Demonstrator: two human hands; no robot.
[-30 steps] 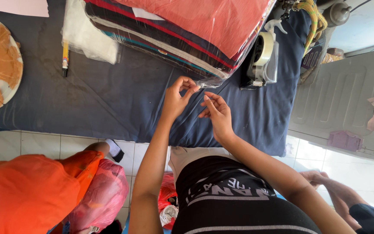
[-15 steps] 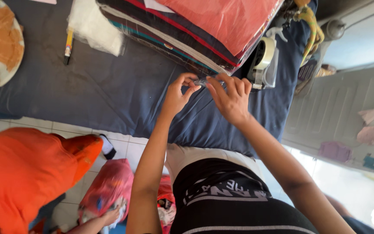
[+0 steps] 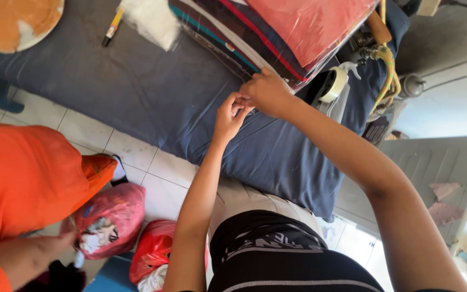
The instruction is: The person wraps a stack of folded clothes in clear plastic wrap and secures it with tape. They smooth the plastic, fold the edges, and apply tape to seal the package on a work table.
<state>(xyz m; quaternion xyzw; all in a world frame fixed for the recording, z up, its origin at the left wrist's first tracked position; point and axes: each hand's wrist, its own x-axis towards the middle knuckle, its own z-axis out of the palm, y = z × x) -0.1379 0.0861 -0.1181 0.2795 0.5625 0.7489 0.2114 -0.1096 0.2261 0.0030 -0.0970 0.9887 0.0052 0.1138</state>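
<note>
Both hands have shifted left along the blue-covered table (image 3: 152,103). The left hand (image 3: 229,114) pinches something too small to identify; the right hand (image 3: 266,91) rests curled, touching the plastic-wrapped fabric stack (image 3: 298,32).

— Where is the single camera sitting?
— On the person's head, looking steeply down over both forearms at a blue-covered table (image 3: 136,92), close in.
— What is it taking in?
— The left hand (image 3: 229,113) and right hand (image 3: 266,92) at centre, a stack of fabric (image 3: 277,32) at the top edge, tiled floor (image 3: 136,157) lower left.
</note>
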